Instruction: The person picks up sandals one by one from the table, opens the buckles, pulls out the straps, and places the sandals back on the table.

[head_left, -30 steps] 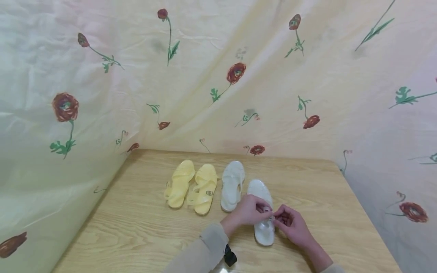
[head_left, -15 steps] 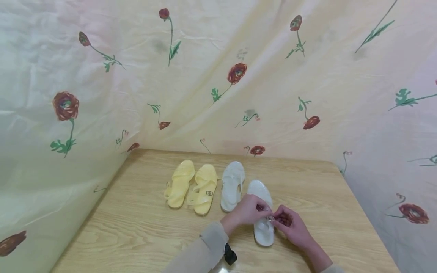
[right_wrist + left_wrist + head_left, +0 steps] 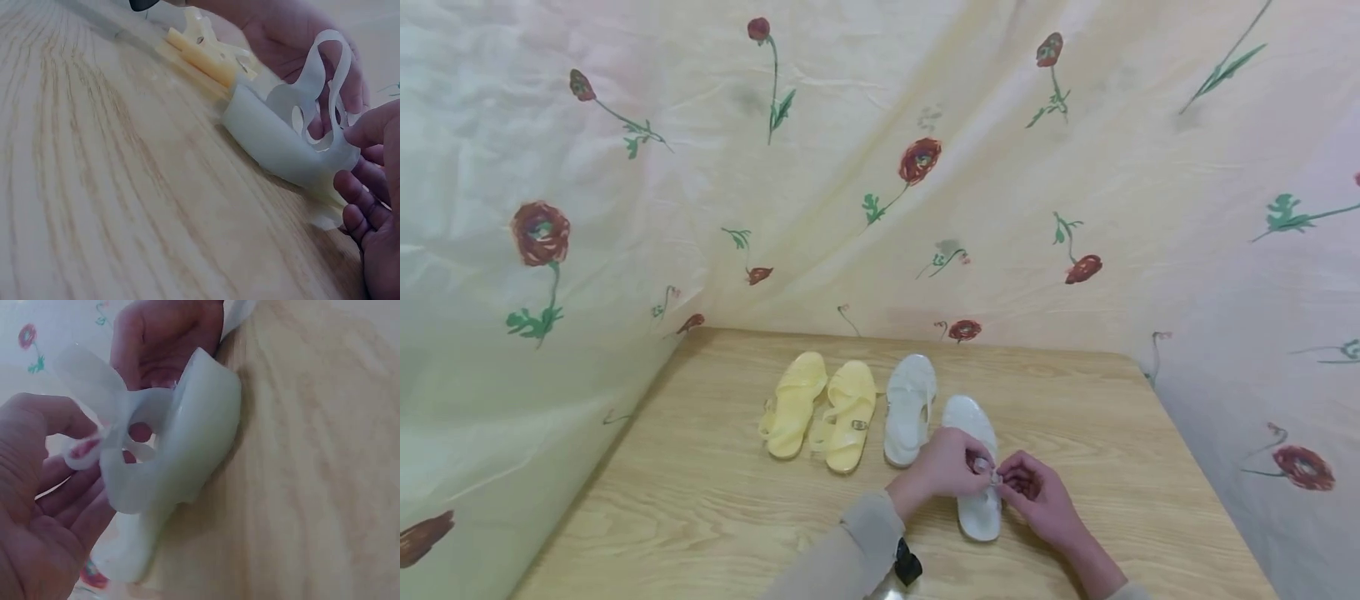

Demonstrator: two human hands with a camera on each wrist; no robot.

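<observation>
A white sandal (image 3: pixel 979 517) lies sole down on the wooden table, its toe pointing away from me. My left hand (image 3: pixel 942 463) reaches over it and pinches the sandal's strap (image 3: pixel 84 450) between thumb and finger, where the strap bends into a small loop. From the other side, my right hand (image 3: pixel 1043 498) pinches the strap near the small buckle (image 3: pixel 996 477). In the right wrist view the ankle strap (image 3: pixel 331 47) arches up above the heel. Fingers partly hide the buckle, so how far the strap passes through it cannot be told.
Left of this sandal stands its white mate (image 3: pixel 910 408). Farther left are two yellow sandals (image 3: pixel 794 408), side by side. A black object (image 3: pixel 907 565) shows beneath the left sleeve. Flowered cloth (image 3: pixel 820 208) hangs behind and along both sides of the wooden table (image 3: pixel 700 500).
Both hands stay at the sandal's strap. My left fingertips have shifted slightly, and the strap loop, mostly hidden half a second ago, shows between them again. The sandals have not moved.
</observation>
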